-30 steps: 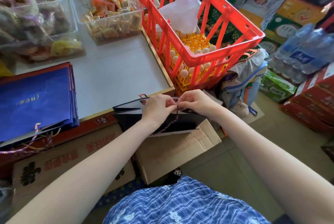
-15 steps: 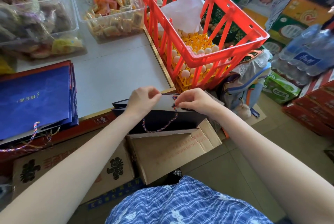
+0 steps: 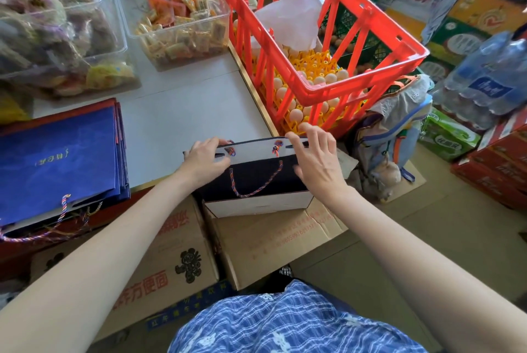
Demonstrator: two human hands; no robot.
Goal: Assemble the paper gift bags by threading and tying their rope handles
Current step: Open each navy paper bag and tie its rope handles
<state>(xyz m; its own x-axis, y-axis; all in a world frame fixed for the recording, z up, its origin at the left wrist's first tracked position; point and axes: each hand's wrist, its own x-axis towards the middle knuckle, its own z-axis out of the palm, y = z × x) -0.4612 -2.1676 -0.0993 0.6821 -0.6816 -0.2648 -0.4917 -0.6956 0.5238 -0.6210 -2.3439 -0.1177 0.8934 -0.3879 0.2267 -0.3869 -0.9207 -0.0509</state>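
A second before, both hands were bunched close together at the top edge of the dark navy paper gift bag (image 3: 256,178), pinching the twisted red-and-blue rope handle (image 3: 258,181). Then they moved apart. The left hand (image 3: 206,157) slid to the bag's left end and gripped the edge there. The right hand (image 3: 315,157) let go of the rope, opened its fingers and lay flat by the bag's right end. The rope ended up hanging in a loose loop across the bag's dark front.
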